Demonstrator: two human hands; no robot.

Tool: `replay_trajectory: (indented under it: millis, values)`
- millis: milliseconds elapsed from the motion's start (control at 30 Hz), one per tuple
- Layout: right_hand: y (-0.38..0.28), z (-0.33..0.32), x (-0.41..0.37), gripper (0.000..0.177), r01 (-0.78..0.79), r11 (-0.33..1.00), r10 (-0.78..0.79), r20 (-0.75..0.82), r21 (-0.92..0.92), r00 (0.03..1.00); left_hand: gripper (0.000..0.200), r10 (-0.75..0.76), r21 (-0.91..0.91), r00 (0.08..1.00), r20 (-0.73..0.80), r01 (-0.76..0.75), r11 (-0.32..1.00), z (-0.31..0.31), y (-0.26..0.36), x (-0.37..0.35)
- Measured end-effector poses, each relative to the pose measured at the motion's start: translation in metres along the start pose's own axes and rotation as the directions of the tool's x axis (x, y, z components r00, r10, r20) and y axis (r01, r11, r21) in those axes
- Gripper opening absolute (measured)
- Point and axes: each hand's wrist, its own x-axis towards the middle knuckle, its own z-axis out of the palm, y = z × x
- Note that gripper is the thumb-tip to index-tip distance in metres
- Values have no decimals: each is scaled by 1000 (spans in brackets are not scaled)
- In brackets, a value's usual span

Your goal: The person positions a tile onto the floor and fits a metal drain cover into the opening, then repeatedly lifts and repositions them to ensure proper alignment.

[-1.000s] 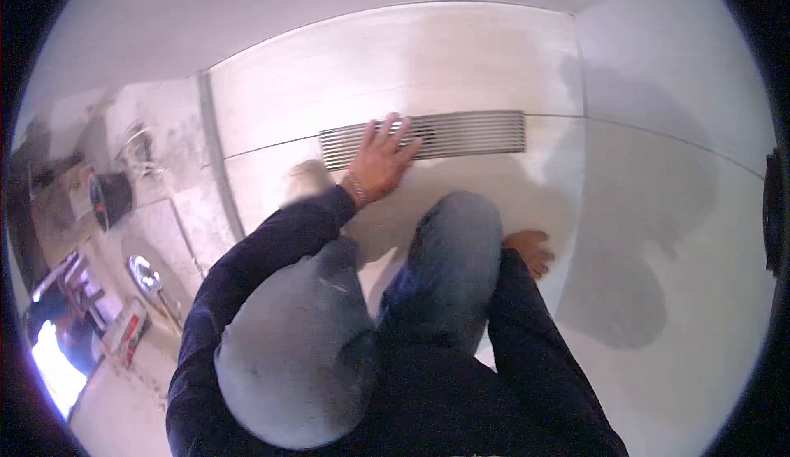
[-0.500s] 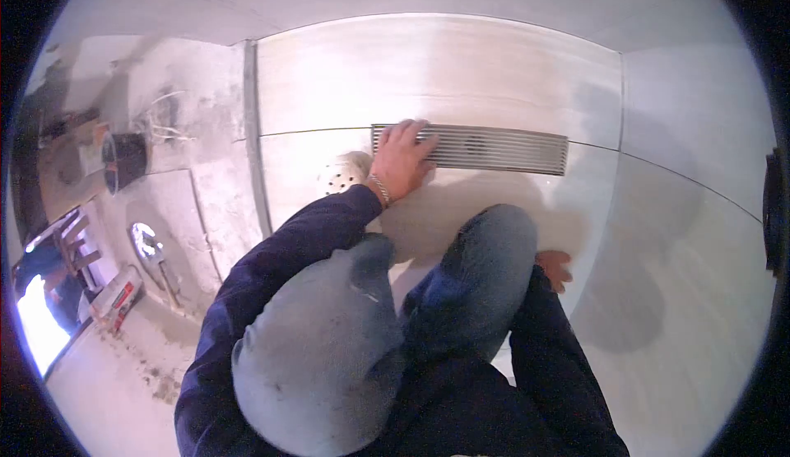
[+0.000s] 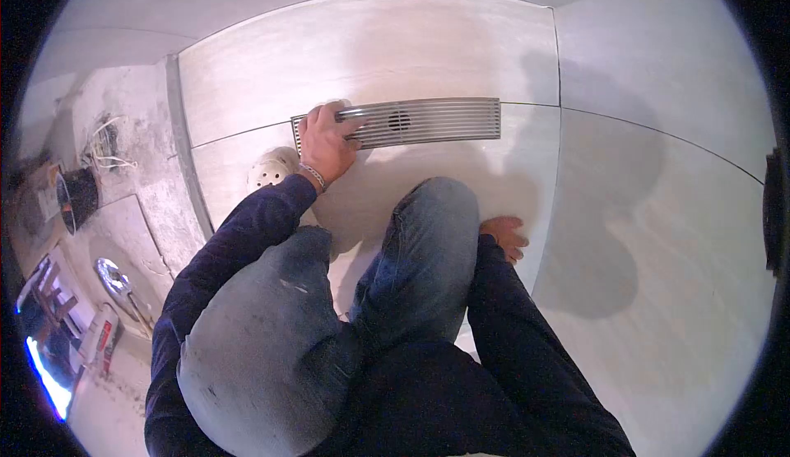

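Note:
My left hand (image 3: 327, 140) is at the left end of a long slatted metal drain grate (image 3: 444, 120) in the tiled floor. Its fingers bend over the slats towards the far edge, with the thumb nearer the close edge. A chain bracelet (image 3: 313, 176) circles that wrist. Beside my right knee, my right hand (image 3: 504, 237) rests on the floor tile with its fingers spread, holding nothing. A round dark drain opening (image 3: 399, 120) shows through the slats. Near my left wrist a pale shoe with holes (image 3: 273, 169) covers my foot.
Large pale tiles (image 3: 370, 41) surround the grate. To the left lies a rough surface with loose wires (image 3: 111, 148), a dark round opening (image 3: 76, 198), a shiny metal disc with a stem (image 3: 115, 280) and a red-and-white package (image 3: 100, 338). A wall (image 3: 658, 54) rises at the right.
The view has swung right, so the grate and both hands appear further left and higher. My left hand stays at the grate's left end, its fingers more bent. My right hand remains on the floor.

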Motion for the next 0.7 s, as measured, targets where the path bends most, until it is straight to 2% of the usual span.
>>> replay_trajectory:
  millis: [133, 200, 300, 400, 633, 700]
  values:
    - [-2, 1, -1, 63, -1, 1000, 1, 35, 3, 999, 42, -11, 50, 1000, 29, 10, 999, 0, -2, -1]
    - [-3, 3, 0, 63, -2, 1000, 1, 50, 3, 999, 50, 33, 51, 998, 47, -35, 998, 0, -3, 0]
    - [-4, -5, -4, 63, 0, 1000, 0, 72, 0, 997, 59, 7, -24, 999, 39, -6, 1000, -3, -1, 5]
    - [-5, -14, -8, 63, -4, 1000, 4, 88, -2, 996, 70, 69, 20, 996, 48, -70, 997, -2, -6, 8]
    - [-2, -7, -2, 64, -10, 1000, 10, 127, -1, 992, 66, 148, -7, 988, 44, -148, 989, 0, -15, 22]
    - [-2, -7, -2, 64, -8, 1000, 8, 140, 0, 990, 61, 143, -5, 984, 110, -143, 990, 0, -17, 26]
